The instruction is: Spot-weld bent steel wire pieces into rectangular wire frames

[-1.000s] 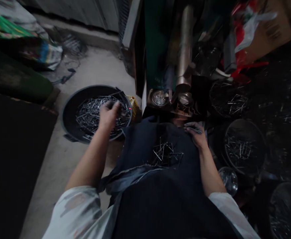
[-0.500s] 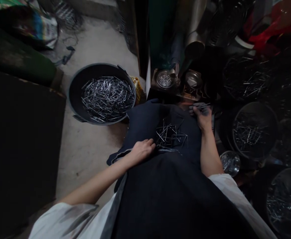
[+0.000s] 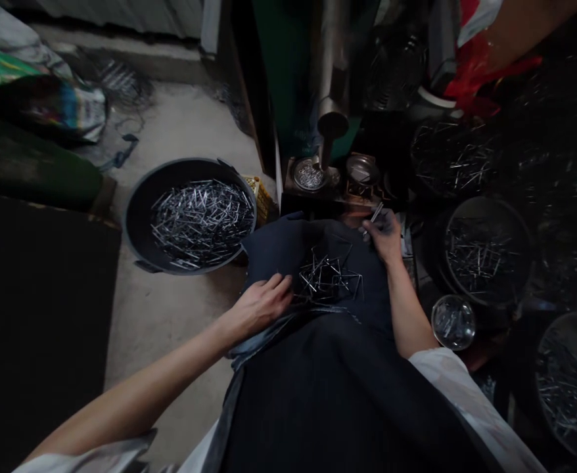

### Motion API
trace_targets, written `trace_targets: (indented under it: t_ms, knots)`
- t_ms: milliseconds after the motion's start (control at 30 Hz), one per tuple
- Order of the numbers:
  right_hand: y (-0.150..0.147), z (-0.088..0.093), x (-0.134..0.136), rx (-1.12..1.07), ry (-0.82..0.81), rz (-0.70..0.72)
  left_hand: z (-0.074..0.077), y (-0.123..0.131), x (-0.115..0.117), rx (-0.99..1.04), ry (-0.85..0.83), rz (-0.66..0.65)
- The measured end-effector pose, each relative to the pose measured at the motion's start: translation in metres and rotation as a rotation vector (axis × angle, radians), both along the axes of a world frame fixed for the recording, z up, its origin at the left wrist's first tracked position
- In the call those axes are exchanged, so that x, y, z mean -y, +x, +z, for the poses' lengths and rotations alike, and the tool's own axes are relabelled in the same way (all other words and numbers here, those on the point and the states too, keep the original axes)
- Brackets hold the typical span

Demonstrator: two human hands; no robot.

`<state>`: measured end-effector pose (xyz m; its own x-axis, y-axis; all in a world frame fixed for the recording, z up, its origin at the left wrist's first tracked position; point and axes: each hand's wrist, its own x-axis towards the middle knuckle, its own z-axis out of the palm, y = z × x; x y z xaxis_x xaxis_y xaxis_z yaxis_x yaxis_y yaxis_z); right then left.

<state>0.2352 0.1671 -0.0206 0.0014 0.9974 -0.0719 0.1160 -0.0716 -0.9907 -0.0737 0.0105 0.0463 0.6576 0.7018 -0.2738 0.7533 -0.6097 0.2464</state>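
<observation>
A small heap of metal nails (image 3: 330,279) lies on the dark apron (image 3: 318,368) over my lap. My left hand (image 3: 261,305) rests on the apron at the heap's left edge, fingers loosely curled toward the nails. My right hand (image 3: 384,235) is up at the apron's far right corner, pinching a single nail (image 3: 376,213) that sticks up toward the machine. A round black tub (image 3: 143,210) full of nails stands on the floor to my left. Ahead is a press-like machine (image 3: 330,125) with small round dies (image 3: 309,175) at its base.
Several dark tubs with nails (image 3: 483,256) crowd the right side, with a small glass bowl of nails (image 3: 453,322) by my right elbow. A yellow crate (image 3: 261,197) sits behind the left tub. Dark mats (image 3: 32,302) and bags (image 3: 46,105) lie at the left; bare concrete floor (image 3: 180,309) is between.
My left hand left the floor tub and came down onto the apron beside the nail heap. My right hand stayed at the machine's base and now tilts one nail upward.
</observation>
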Motion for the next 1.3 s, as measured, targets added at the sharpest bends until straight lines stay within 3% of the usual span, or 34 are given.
trace_targets:
  t_ms: [100, 200, 333, 433, 533, 600, 833, 1300]
  knots:
    - [0.002, 0.000, 0.001, -0.008, -0.008, -0.015, 0.016, -0.017, -0.004, 0.096, 0.083, 0.100]
    - [0.002, 0.000, 0.000, -0.038, -0.042, -0.013, 0.019, -0.030, -0.022, 0.279, 0.157, 0.444]
    - [-0.016, 0.011, 0.007, -0.092, -0.015, 0.004, -0.005, -0.018, -0.069, 0.728, 0.065, 0.903]
    - [-0.036, 0.026, 0.018, -0.042, 0.132, 0.204, -0.029, 0.008, -0.101, 1.056, -0.153, 1.079]
    - [-0.052, 0.035, 0.025, 0.132, 0.305, 0.442, -0.041, 0.036, -0.114, 1.276, -0.294, 1.136]
    - [-0.057, 0.034, 0.024, 0.210, 0.383, 0.488, -0.043, 0.048, -0.114, 1.325, -0.354, 1.160]
    - [-0.060, 0.023, 0.010, 0.272, 0.433, 0.498, -0.035, 0.063, -0.104, 1.459, -0.477, 1.172]
    - [-0.064, 0.042, -0.007, 0.252, 0.536, 0.507, -0.028, 0.072, -0.115, 1.670, -0.503, 1.112]
